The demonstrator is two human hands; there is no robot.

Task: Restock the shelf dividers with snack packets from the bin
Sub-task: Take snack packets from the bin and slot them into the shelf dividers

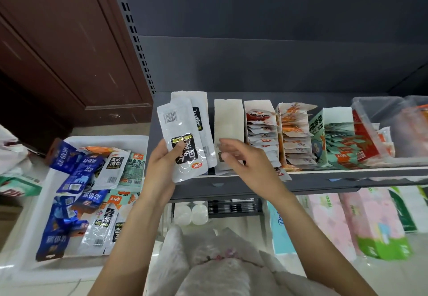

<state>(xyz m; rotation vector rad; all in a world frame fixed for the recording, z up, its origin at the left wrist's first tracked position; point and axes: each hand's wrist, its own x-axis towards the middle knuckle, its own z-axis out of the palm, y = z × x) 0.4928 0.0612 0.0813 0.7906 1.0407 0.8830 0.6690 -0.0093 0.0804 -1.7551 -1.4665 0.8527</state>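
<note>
left hand (162, 161) pinches white packets (183, 138); right hand (240, 159) grip spread, holding nothing.

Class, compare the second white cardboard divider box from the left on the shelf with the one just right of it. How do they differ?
The second white cardboard divider box looks nearly empty, its bare inner wall showing; the third white cardboard divider box is filled with a row of red-and-white packets. The right hand reaches at the second, not the third. Both stand open-topped on the grey shelf.

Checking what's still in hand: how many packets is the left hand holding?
2, possibly more hidden behind: the front white packet with the barcode, gripped by the left hand, and a second packet fanned out behind it to the right.
</note>
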